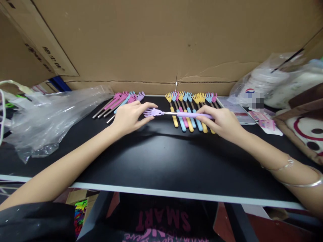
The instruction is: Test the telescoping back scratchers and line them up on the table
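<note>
My right hand [219,121] grips the handle of a purple hand-shaped back scratcher [176,114], held level above the black table [156,161]. My left hand [130,117] has its fingertips at the scratcher's claw end, touching it. Behind the scratcher lies a neat row of several scratchers [190,111] with yellow, pink and blue handles. To the left, behind my left hand, lies a looser pile of pink, blue and purple scratchers [121,101] with bare metal shafts.
A crumpled clear plastic bag [47,117] covers the table's left side. Cardboard sheets [161,43] wall the back. At the right are a white tablet-like slab [237,109], pink cards [264,121], plastic-wrapped goods [272,80] and a brown box [302,127].
</note>
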Action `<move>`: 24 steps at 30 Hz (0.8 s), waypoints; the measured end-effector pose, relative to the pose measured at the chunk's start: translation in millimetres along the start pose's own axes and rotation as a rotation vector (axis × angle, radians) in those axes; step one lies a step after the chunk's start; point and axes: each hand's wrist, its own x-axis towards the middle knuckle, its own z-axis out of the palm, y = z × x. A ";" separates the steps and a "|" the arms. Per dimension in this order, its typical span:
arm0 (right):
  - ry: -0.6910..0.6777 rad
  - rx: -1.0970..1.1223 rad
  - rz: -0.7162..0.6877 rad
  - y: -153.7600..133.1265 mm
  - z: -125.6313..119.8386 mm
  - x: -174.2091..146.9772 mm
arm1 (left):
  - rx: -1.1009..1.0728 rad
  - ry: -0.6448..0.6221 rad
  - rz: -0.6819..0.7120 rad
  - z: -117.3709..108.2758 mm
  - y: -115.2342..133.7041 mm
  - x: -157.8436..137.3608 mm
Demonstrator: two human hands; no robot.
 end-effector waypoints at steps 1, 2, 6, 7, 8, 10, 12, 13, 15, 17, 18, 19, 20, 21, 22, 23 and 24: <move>-0.008 0.004 -0.005 -0.1 0.8 0.0 | -0.029 -0.025 -0.020 1.2 0.7 -0.5; -0.019 0.007 -0.012 -0.3 1.7 -0.1 | -0.062 -0.046 -0.033 2.4 1.7 -1.0; -0.055 -0.023 -0.049 -1.8 5.3 -1.9 | -0.183 -0.078 -0.071 5.6 5.4 -2.9; -0.058 -0.034 -0.059 -2.0 6.1 -2.5 | -0.202 -0.076 -0.078 6.1 5.9 -3.4; -0.060 -0.043 -0.069 -2.2 6.8 -3.3 | -0.219 -0.071 -0.082 6.3 6.2 -3.9; -0.065 -0.047 -0.082 -2.2 8.1 -4.6 | -0.242 -0.060 -0.084 6.4 6.6 -4.7; -0.074 -0.033 -0.084 -2.0 9.0 -5.7 | -0.254 -0.054 -0.079 6.2 6.9 -5.3; -0.078 -0.018 -0.083 -1.9 9.3 -6.0 | -0.257 -0.052 -0.078 6.1 7.2 -5.6; -0.087 0.025 -0.083 -1.7 9.8 -6.4 | -0.253 -0.046 -0.075 6.1 8.0 -6.1; -0.098 0.080 -0.085 -1.7 10.0 -6.4 | -0.246 -0.036 -0.073 6.3 8.7 -6.6; -0.104 0.105 -0.084 -1.8 10.1 -6.3 | -0.243 -0.032 -0.071 6.5 9.1 -6.8; -0.109 0.123 -0.081 -1.7 10.0 -6.1 | -0.241 -0.030 -0.069 6.5 9.4 -6.9; -0.112 0.134 -0.075 -1.7 9.7 -5.9 | -0.239 -0.030 -0.067 6.3 9.8 -6.9; -0.118 0.136 -0.068 -1.7 9.1 -5.6 | -0.237 -0.037 -0.067 5.8 10.3 -6.8; -0.126 0.132 -0.060 -1.6 8.2 -5.1 | -0.234 -0.049 -0.068 5.0 10.9 -6.6; -0.140 0.124 -0.051 -1.5 6.9 -4.5 | -0.230 -0.068 -0.072 3.9 11.7 -6.3; -0.159 0.113 -0.042 -1.2 5.1 -3.8 | -0.223 -0.095 -0.077 2.8 12.6 -5.9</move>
